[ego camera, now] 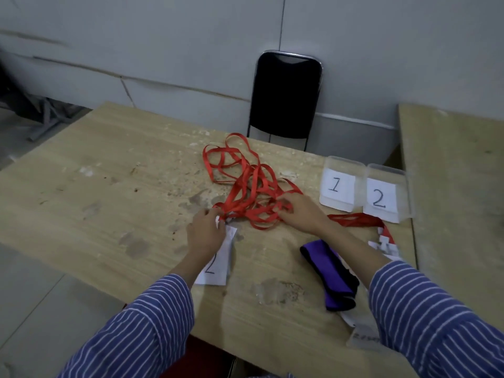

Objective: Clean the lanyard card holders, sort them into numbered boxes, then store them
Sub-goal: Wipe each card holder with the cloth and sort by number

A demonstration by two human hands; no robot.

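We see one tangle of red lanyards (245, 186) heaped near the middle of the wooden table (95, 173), its loops reaching toward the far edge; the strands are too knotted for us to count. Our left hand (207, 230) pinches the near-left end of the tangle with curled fingers, over one card holder marked 2 (216, 266) that lies toward the near edge. Our right hand (300, 211) grips the tangle's right side, fingers curled into the straps. Two clear boxes stand side by side, touching, at the table's right edge: box 1 (339, 184) and box 2 (384, 195). In front of them a second, smaller bunch of red straps (357, 220) trails to a blurred cluster of holders (386, 245) whose number we cannot tell. One purple-and-black cloth (331, 274) lies folded near the right forearm. One black chair (285, 96) stands behind the far edge.
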